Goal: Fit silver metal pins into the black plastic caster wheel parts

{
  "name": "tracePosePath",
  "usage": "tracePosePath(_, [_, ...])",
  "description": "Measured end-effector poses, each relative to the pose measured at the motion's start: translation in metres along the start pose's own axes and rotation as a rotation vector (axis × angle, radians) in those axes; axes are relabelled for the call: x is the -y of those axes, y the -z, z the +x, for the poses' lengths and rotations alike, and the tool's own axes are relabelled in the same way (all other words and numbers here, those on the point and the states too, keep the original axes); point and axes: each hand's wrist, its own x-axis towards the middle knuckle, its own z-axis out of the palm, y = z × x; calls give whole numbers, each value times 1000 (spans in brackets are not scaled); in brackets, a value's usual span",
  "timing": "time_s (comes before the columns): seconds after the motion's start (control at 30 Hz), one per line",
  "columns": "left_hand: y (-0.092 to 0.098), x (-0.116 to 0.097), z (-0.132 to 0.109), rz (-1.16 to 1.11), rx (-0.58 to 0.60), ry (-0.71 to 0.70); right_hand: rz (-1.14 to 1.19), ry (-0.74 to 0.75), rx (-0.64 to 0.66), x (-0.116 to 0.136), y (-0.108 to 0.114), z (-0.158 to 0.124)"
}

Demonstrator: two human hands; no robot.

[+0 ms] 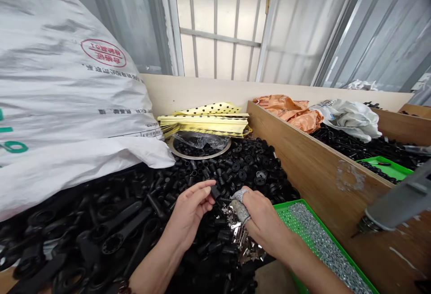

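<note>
My left hand (190, 211) pinches a small black plastic part (214, 192) between thumb and fingertips. Close by on its right, my right hand (262, 215) is closed, with grey wrapping (241, 204) around some of its fingers. What those fingers hold is hidden from this side. Just below them lies a heap of small shiny metal clips (247, 242). Under and around both hands spreads a pile of black plastic parts (242, 161), some round and some tube-like. Larger black handle-like pieces (123, 226) with ring ends lie to the left.
A big white sack (74, 83) bulges over the left side. Behind the pile are a metal bowl (178, 151) and yellow dotted sheets (208, 123). At right, a green tray (306, 231) holds small metal pieces beside a wooden partition (323, 164). A grey power tool (397, 202) juts in.
</note>
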Motion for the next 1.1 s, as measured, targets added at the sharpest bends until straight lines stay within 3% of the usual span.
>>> tracePosePath(0.23, [-7, 1, -17, -143, 113, 108, -147, 71, -35, 4, 2, -5])
tracePosePath(0.43, [-3, 2, -33, 11, 196, 78, -239, 229, -40, 6, -3, -17])
tracePosePath(0.73, [1, 10, -55, 149, 174, 34, 259, -64, 148, 24, -1, -36])
tracePosePath(0.9, [7, 13, -64, 299, 220, -113, 535, -212, 155, 34, -1, -44])
tracePosePath(1.03, [11, 11, -71, 533, 278, -421, 584, -275, 167, 33, -2, -58])
tracePosePath(1.1, [12, 9, -75, 596, 303, -539, 509, -227, 192, 31, -2, -64])
